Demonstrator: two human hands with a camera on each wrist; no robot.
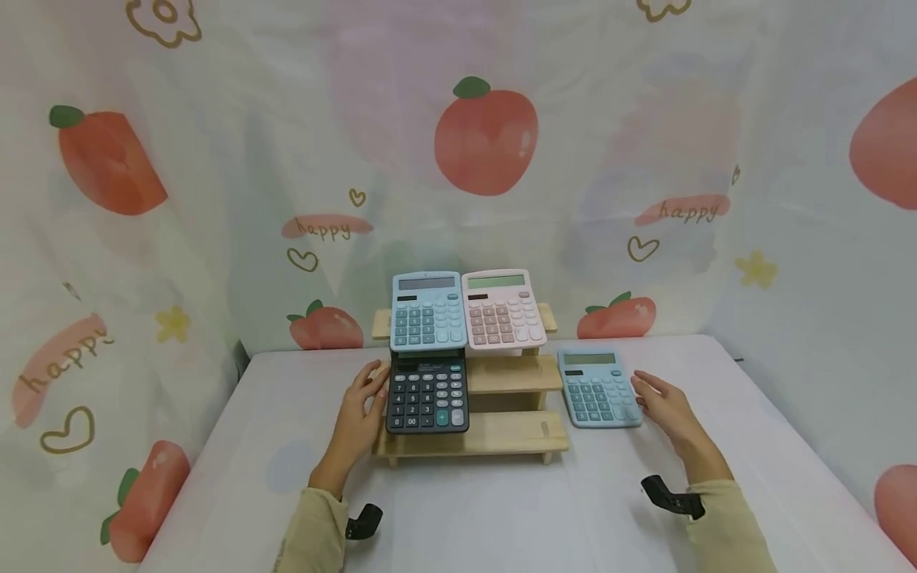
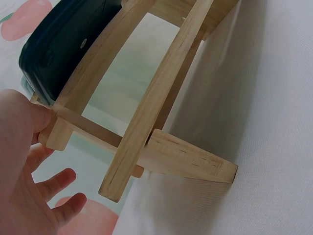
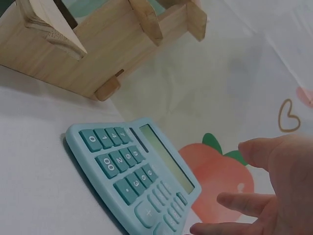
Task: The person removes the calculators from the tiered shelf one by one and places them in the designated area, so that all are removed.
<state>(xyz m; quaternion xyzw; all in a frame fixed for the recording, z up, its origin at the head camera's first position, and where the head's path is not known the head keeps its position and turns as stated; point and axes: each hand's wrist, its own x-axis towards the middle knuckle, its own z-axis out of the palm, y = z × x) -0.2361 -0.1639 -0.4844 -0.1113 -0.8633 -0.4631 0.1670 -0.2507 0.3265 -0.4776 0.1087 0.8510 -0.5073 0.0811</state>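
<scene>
A three-step wooden rack (image 1: 512,432) stands on the white table. On its left side leans a black calculator (image 1: 427,394). My left hand (image 1: 358,418) is beside that calculator, at the rack's left end; in the left wrist view its thumb side touches the wood (image 2: 61,132), the other fingers spread loosely. A light blue calculator (image 1: 600,387) is on the table to the rack's right. Close to its right edge is my right hand (image 1: 666,410), fingers extended and apart, holding nothing. In the right wrist view a gap shows between that hand (image 3: 274,181) and the calculator (image 3: 142,176).
Another blue calculator (image 1: 428,312) and a pink calculator (image 1: 504,309) lean side by side on the rack's top step. Behind the table (image 1: 487,517) hangs a patterned cloth (image 1: 401,143), with more cloth along both sides.
</scene>
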